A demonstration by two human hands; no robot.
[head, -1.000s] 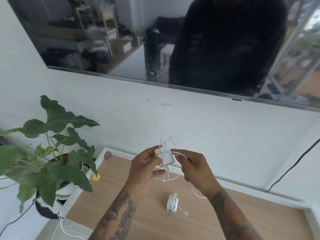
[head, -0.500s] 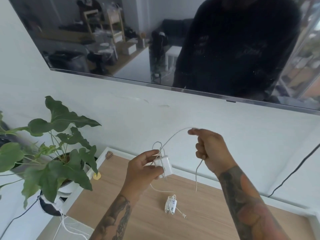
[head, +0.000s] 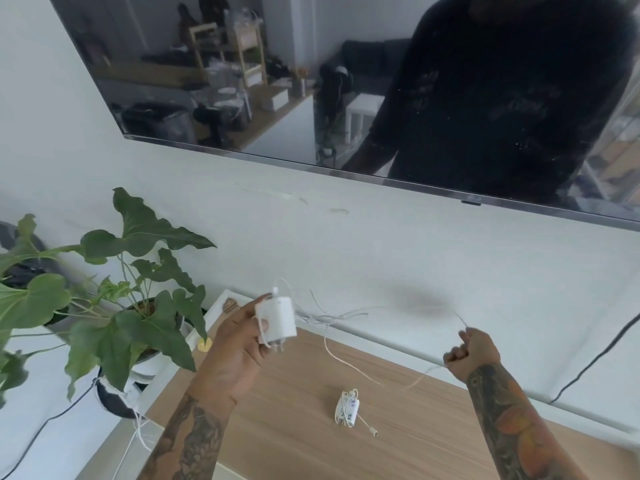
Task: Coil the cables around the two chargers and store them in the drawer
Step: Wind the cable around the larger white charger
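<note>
Above the wooden top (head: 277, 427): left hand (head: 235, 348) grips charger (head: 277, 320); right hand (head: 472, 349) pinches cable (head: 346, 358), drawn out for coiling.

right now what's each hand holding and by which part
The left hand grips the white charger by its body. The right hand pinches that charger's cable far along its length.

A light wooden counter (head: 277, 427) with a white edge runs along a white wall. One small white charger (head: 347, 409) lies on it near the middle, its thin white cable wound around it, with a short loose end and plug (head: 373, 433) trailing toward the right. A small yellow object (head: 204, 344) sits at the counter's left edge.
</note>
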